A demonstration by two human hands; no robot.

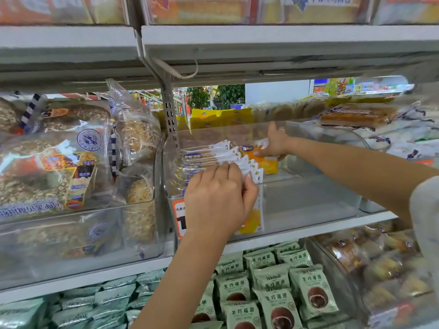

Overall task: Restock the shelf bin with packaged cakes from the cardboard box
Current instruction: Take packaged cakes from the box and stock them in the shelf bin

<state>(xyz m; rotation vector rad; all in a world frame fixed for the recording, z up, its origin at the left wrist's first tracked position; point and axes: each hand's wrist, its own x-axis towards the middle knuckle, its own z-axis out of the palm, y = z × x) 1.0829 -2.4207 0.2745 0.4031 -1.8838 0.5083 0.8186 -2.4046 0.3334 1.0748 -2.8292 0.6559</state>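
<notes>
A clear plastic shelf bin [308, 203] stands on the middle shelf. A row of clear-wrapped yellow cakes [221, 154] with white sealed edges stands in its left part. My left hand [216, 200] reaches over the bin's front wall and pinches the white edges of the nearest cake packs. My right hand [273, 143] is deeper in the bin, fingers curled round a yellow cake pack [266, 162] at the back end of the row. The cardboard box is out of view.
Bags of seeded bread [59, 162] fill the bin to the left. White packs [403, 136] lie in the bin at the right. Green wrapped cakes [273, 288] lie on the shelf below. A metal shelf [261, 43] hangs low overhead. An orange price tag [178, 217] sits on the bin front.
</notes>
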